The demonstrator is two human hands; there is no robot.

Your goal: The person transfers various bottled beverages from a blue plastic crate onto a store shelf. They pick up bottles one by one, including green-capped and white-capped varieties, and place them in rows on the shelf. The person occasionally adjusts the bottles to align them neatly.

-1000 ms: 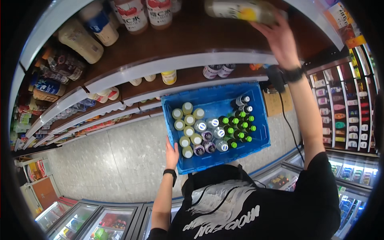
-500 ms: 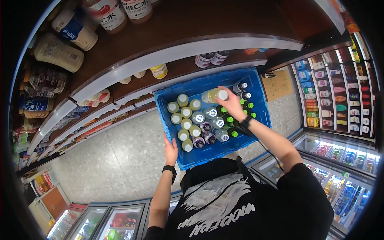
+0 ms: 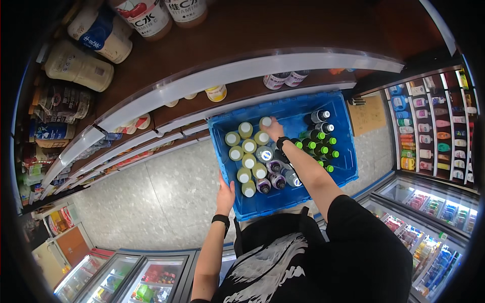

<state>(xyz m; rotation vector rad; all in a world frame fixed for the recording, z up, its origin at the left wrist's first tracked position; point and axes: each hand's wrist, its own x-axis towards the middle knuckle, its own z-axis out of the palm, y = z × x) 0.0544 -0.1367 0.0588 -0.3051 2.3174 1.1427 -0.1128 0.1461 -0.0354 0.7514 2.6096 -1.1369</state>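
Note:
A blue plastic crate [image 3: 348, 169] holds several upright bottles. At its left side my left hand [image 3: 225, 196] grips the wall near the front corner, with some fingers hidden behind it. My right hand [image 3: 274, 131] is inside the crate, closed around a pale yellow drink bottle [image 3: 265, 122] with a whitish cap. This bottle stands beside a cluster of similar yellow bottles [image 3: 248, 146]. Purple bottles [image 3: 277, 180] and a clear bottle [image 3: 264, 153] are just nearer to me, partly hidden by my right forearm. Green-capped bottles [image 3: 322, 150] and two white-capped dark bottles [image 3: 320, 116] fill the right side.
Long shelves with a pale edge strip [image 3: 242, 70] curve along the far and left sides, carrying drink bottles [image 3: 98, 38]. A cardboard piece [image 3: 367, 115] lies right of the crate. Glass-doored coolers [image 3: 151, 280] stand nearer me, and stocked shelves [image 3: 429, 126] are at the right.
My right hand has lowered the yellow bottle from above the crate's middle leftward to beside the other yellow ones. My left hand stays on the crate. The view has shifted slightly.

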